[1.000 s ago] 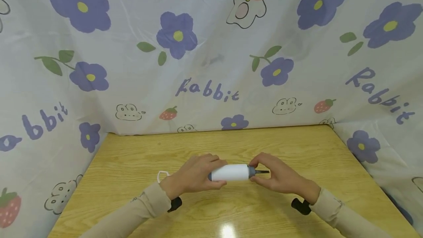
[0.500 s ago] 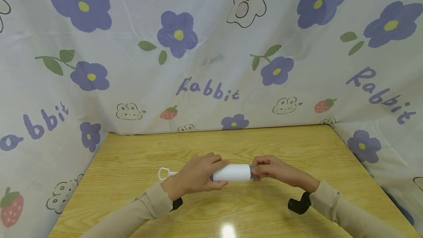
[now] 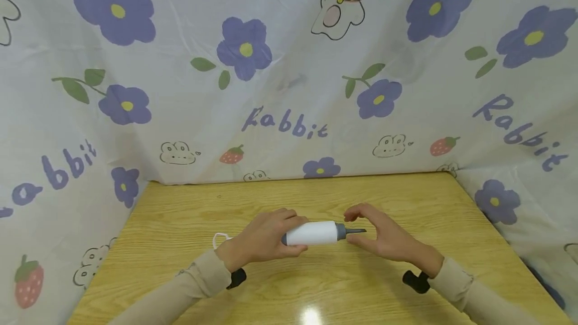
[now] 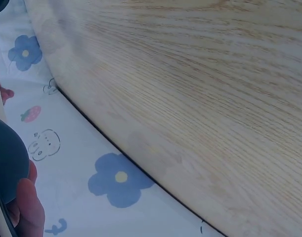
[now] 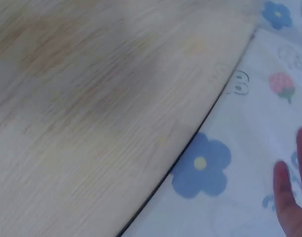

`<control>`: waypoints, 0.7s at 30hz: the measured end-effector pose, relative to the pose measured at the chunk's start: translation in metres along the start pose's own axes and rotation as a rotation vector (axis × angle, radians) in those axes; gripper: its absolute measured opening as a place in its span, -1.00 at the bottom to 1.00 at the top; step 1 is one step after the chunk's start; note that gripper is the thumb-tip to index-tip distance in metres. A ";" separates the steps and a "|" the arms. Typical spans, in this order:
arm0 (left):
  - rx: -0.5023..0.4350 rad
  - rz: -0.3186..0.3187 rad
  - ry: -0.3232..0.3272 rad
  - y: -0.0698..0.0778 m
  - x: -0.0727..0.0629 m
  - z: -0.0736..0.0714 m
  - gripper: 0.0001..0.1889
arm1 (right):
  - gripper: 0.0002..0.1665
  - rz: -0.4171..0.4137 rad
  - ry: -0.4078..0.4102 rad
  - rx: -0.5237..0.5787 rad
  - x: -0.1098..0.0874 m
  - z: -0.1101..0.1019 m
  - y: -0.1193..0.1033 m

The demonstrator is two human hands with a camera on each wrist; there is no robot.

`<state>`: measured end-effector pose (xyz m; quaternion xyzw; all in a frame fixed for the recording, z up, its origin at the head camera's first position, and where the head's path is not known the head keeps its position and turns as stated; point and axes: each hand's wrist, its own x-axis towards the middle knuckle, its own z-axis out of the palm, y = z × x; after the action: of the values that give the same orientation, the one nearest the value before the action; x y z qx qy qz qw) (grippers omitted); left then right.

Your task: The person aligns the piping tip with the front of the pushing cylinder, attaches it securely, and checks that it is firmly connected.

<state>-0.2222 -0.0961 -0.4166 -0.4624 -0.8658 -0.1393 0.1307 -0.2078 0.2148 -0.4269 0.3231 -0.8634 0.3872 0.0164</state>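
In the head view, my left hand (image 3: 264,239) grips a white cylindrical device (image 3: 312,233) with dark grey ends, held level above the table. A thin dark nozzle (image 3: 355,231) sticks out of its right end. My right hand (image 3: 389,234) is around that nozzle with fingers and thumb spread apart; whether the thumb touches it I cannot tell. A white loop (image 3: 220,238) shows behind my left wrist, partly hidden. The left wrist view catches the device's rounded dark end (image 4: 10,160) with fingers curled beside it. Straight fingers (image 5: 285,192) appear at the right wrist view's edge.
A wood-grain table (image 3: 189,209) lies beneath both hands. White cloth (image 3: 289,84) printed with flowers and rabbits hangs along its back and sides. A black wrist mount (image 3: 416,281) hangs under the right wrist, and another black mount (image 3: 237,277) under the left.
Half a second ago my right fingers wrapped the nozzle end; now they have let go and spread, showing the nozzle. The device has shifted slightly left, and less of the white loop shows.
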 end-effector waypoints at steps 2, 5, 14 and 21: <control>-0.007 -0.002 -0.003 0.000 0.000 -0.001 -0.50 | -0.53 -0.096 0.034 -0.116 -0.002 0.005 0.000; -0.003 0.002 -0.016 0.000 0.002 0.000 -0.50 | -0.55 -0.156 0.035 -0.136 -0.002 0.009 0.001; 0.023 0.045 -0.010 0.003 0.007 -0.003 -0.51 | -0.81 0.157 -0.151 0.352 0.010 0.008 0.003; 0.060 0.056 -0.001 0.003 0.006 -0.005 -0.48 | -0.62 0.375 -0.269 0.628 0.019 0.006 0.002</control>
<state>-0.2230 -0.0918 -0.4090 -0.4824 -0.8564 -0.1094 0.1480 -0.2223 0.2013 -0.4274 0.1969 -0.7413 0.5831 -0.2677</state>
